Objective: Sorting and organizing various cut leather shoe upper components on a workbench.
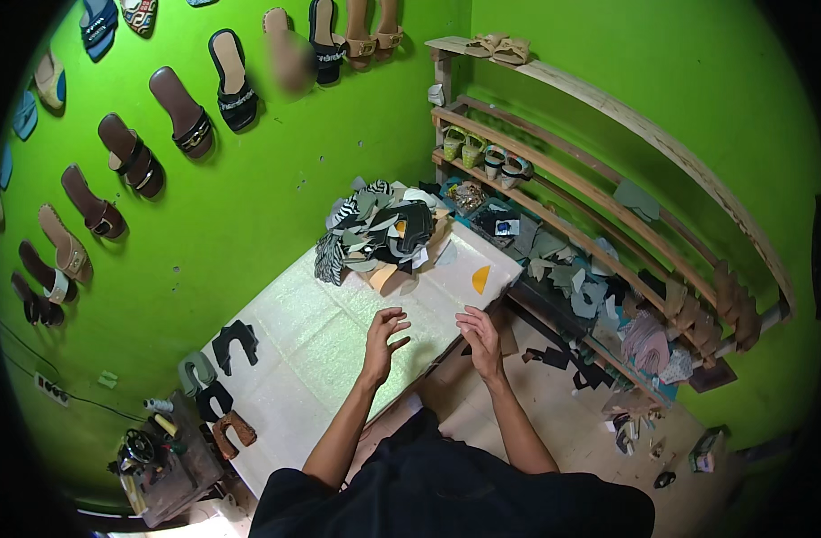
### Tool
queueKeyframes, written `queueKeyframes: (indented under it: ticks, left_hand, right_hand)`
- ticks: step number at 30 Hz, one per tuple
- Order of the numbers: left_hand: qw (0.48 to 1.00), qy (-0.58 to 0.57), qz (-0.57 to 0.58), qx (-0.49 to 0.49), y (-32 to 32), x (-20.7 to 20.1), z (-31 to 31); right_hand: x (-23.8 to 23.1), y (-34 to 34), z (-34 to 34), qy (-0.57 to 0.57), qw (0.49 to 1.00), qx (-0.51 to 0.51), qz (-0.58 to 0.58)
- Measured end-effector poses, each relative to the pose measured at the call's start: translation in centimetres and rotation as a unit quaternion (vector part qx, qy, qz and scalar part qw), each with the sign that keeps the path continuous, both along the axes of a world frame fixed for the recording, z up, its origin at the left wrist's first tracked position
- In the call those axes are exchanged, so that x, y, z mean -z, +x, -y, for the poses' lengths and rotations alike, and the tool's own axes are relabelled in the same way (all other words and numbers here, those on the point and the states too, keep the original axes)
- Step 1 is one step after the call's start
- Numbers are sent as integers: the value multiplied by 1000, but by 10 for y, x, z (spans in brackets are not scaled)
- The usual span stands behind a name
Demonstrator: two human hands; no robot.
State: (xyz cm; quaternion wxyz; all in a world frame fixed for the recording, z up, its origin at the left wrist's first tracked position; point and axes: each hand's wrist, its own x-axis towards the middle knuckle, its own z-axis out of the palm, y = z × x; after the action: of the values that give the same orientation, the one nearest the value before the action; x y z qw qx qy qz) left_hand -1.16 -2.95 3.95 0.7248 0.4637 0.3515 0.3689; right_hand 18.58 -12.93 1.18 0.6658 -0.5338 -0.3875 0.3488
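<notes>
The yellow piece [481, 279] lies on the counter [307, 345] at twelve o'clock from the right hand [482, 341] and apart from it. Its long axis runs roughly from one to seven o'clock, the rounded side facing about ten. The left hand [381, 345] is at nine o'clock from the right; both are empty, fingers loosely spread, the left's pointing towards one and the right's towards eleven.

The counter has a pale, shiny cover. Scraps [375, 233] are heaped at its far end, and cut-outs [238, 332] lie at its eight o'clock end. Sandals [179, 100] hang on the green wall [267, 224] towards ten and eleven; a wooden rack [626, 105] with shoes [495, 161] stands at two.

A blur covers one sandal near twelve. Others are cut off at the upper left. The shirt [455, 489] hides part of the floor [469, 403]. The heap's lower layers are hidden, and the hands' height is hard to judge.
</notes>
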Motion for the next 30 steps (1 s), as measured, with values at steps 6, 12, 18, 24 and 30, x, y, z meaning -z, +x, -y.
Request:
queueKeyframes:
  ticks: [6,12,18,24,30]
  left_hand:
    - [999,-12,22,-20,28,7,-46]
    - [998,-32,26,-49,56,11,-100]
    - [995,-55,-3,-83,73,18,-135]
    - [990,-59,-18,-124,89,26,-161]
    - [985,-52,-42,-158,120,29,-188]
  right_hand:
    - [5,36,-54,-11,998,-11,54]
    - [5,72,-109,-33,997,-24,69]
    - [10,101,-162,-63,994,-40,81]
    - [16,121,-222,-92,988,-68,108]
    - [30,137,-279,-106,981,-110,118]
